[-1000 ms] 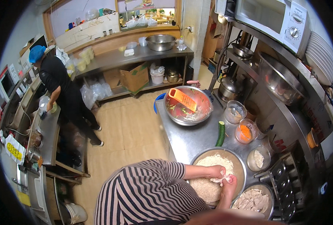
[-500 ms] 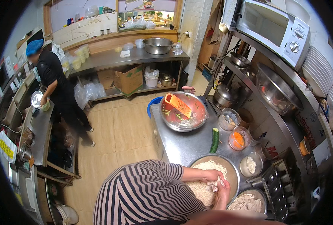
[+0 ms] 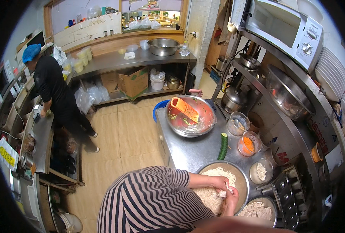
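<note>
Both hands work close together over a wide steel bowl [image 3: 241,173] of pale shreds. My left hand [image 3: 220,181] and my right hand [image 3: 231,197] are closed on a small piece of pale meat [image 3: 224,191], pinched between the fingertips. Heaped beneath them are the fine pale shreds [image 3: 207,200], partly covered by my left forearm. Close to my right hand, a second bowl holds larger flat pieces of pale meat [image 3: 256,211]. A cut green zucchini [image 3: 223,146] lies just beyond the bowl of shreds.
An orange grater [image 3: 185,109] rests in a large steel bowl [image 3: 172,128]. Along the right stand clear containers, one with orange shreds [image 3: 249,144], and a shelf rack with a microwave [image 3: 283,27]. A co-worker in a blue cap [image 3: 52,77] stands at the left counter.
My hands stay over the bowl, fingers shifting slightly around the meat. The co-worker has leaned further left and lowered the round white-and-silver thing from view.
</note>
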Motion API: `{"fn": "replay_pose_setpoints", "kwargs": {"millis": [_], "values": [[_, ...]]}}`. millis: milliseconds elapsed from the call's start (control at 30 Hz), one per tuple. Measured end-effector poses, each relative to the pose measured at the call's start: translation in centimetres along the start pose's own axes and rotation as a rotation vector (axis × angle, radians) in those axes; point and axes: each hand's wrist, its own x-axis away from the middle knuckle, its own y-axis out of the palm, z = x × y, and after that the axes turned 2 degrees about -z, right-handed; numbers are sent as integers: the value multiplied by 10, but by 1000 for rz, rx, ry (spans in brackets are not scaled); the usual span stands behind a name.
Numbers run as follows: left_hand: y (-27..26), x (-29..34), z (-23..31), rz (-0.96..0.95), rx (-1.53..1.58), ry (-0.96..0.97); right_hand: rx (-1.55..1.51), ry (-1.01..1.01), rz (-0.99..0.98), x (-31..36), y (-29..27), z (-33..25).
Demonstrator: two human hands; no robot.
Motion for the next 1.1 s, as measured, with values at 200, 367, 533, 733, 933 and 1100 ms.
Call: {"fn": "replay_pose_setpoints", "kwargs": {"millis": [200,367,533,733,933,1100], "values": [[3,1,-6,23,-2,26,-63,68,12,2,3,-4],[3,-1,-7,80,32,42,184,16,53,7,2,-8],[-6,-7,-17,-274,165,38,260,37,26,3,2,-6],[-28,1,3,-4,-828,469,442,-48,58,-7,-17,-2],[-24,17,31,51,-601,64,787,-197,35,3,-53,6],[-1,29,9,-239,-1422,-8,1430,-158,-144,24,-28,13]]}}
